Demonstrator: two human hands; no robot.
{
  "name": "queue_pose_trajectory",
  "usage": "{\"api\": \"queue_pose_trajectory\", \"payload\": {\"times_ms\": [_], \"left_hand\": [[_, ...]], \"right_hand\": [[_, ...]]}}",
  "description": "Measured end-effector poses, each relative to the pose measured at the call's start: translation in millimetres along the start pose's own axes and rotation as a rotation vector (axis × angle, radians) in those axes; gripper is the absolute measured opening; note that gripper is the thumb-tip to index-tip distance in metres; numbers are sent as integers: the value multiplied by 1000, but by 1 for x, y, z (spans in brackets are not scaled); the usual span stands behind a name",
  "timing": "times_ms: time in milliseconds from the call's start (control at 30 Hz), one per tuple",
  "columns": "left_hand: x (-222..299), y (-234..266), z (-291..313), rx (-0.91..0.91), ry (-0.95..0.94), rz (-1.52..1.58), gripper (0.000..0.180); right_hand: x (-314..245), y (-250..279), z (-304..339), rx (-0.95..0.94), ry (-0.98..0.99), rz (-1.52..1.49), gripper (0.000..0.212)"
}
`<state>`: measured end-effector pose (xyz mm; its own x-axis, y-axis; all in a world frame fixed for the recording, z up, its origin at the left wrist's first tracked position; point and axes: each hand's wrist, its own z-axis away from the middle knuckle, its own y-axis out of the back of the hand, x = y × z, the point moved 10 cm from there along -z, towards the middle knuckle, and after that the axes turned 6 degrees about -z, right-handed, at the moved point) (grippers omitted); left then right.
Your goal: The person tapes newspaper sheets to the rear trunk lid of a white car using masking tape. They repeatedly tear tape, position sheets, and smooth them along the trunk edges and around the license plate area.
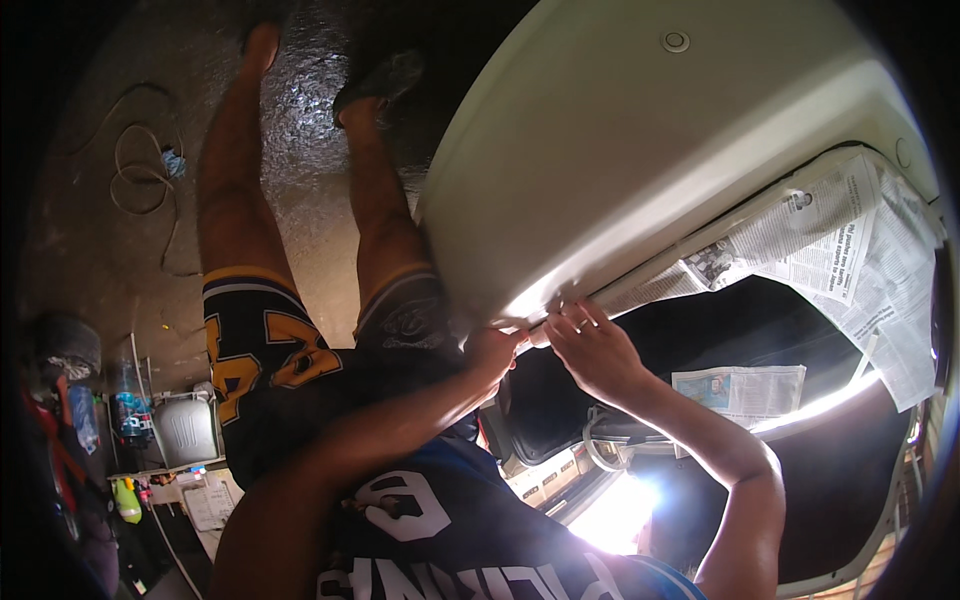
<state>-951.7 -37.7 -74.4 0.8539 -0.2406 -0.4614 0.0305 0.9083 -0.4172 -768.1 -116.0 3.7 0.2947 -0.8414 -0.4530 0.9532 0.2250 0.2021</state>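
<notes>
Both hands work close together at the edge of a large pale vehicle panel. The left hand has its fingers curled in against the thumb, right at the rim; I can't make out what, if anything, sits between them. The right hand, just beside it, bends its fingers over the same rim, knuckles raised, touching the near end of the newspaper masking; whether it pinches the paper or only presses it, I can't tell.

The masking starts at the grip and its long axis slants up and to the right of it, following the panel's edge. Its near end is a narrow strip; its far end fans out into wide, overlapping sheets that hang down over a dark opening. The paper is thin, matte and creased, grey with print, with straight-cut edges.

The panel, above the grip, is smooth and gently curved, softly glossy, with a bright sheen nearest the fingers and a small round cap far up. Below and right of the grip, a flat printed sheet lies near the right forearm.
</notes>
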Motion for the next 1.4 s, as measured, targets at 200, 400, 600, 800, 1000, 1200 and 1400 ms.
{"api": "queue_pose_trajectory", "payload": {"times_ms": [200, 400, 600, 800, 1000, 1200, 1400], "left_hand": [[-1, 3, 0, -25, 15, -79, 28], [6, 2, 3, -49, 19, -78, 29], [3, 5, 4, -67, 68, -119, 32], [4, 4, 3, -79, 17, -129, 36], [-4, 3, -1, -95, -29, -207, 33], [-3, 8, -11, -39, -145, -366, 29], [-6, 9, -9, -141, -53, -346, 30]], "right_hand": [[53, 64, 27, 84, -94, 46, 43], [106, 140, 38, 187, -121, 209, 33], [128, 175, 36, 216, -156, 255, 26], [92, 120, 26, 192, -144, 75, 31], [32, 26, 15, 40, -154, -76, 58], [-27, -56, -10, -172, -94, -44, 48], [-11, -21, -6, -29, -123, -56, 39]]}}
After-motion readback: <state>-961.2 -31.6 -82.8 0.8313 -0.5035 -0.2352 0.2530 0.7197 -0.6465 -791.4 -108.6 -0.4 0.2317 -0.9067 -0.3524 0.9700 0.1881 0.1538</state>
